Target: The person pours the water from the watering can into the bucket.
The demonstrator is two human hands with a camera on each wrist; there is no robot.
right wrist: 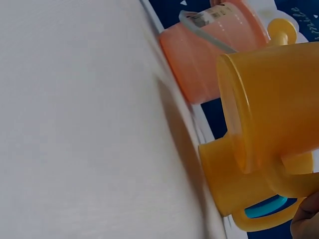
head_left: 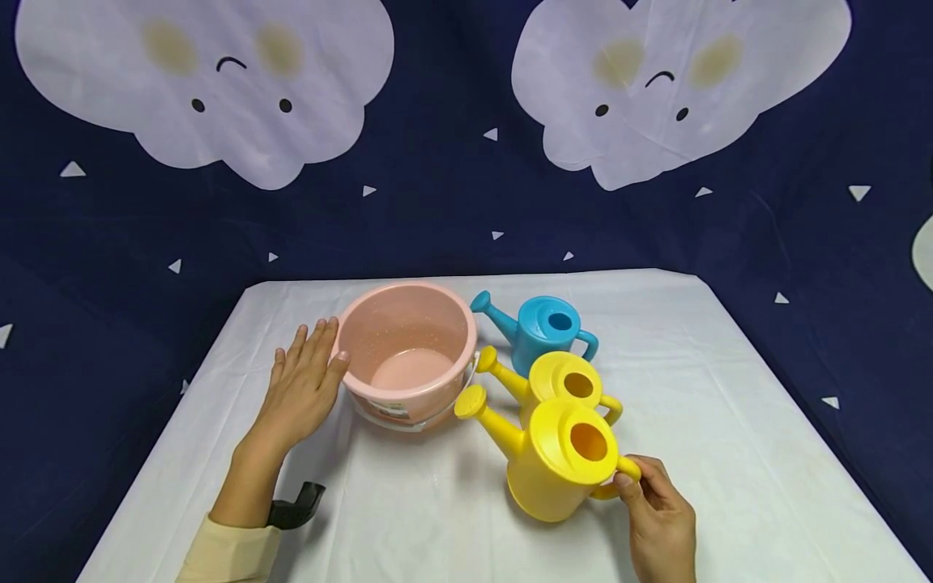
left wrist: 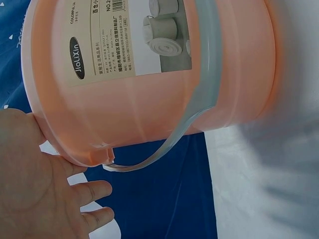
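Note:
My left hand (head_left: 302, 387), fingers straight, lies against the left rim of a pink bucket (head_left: 430, 393). The left wrist view shows that hand (left wrist: 42, 179) at the rim, beside the bucket's label (left wrist: 112, 45) and pale handle (left wrist: 199, 94). My right hand (head_left: 662, 514) pinches the handle of the nearer yellow watering can (head_left: 543, 486). In the right wrist view this can (right wrist: 279, 94) hangs tilted above the table, its base off the cloth. Partly behind it stands a second yellow watering can (head_left: 550, 374). Farther back is a blue watering can (head_left: 539, 328).
A white cloth covers the table (head_left: 729, 486). Behind it hangs a dark blue curtain (head_left: 437, 219) with printed clouds. A black strap piece (head_left: 297, 506) sits at my left wrist.

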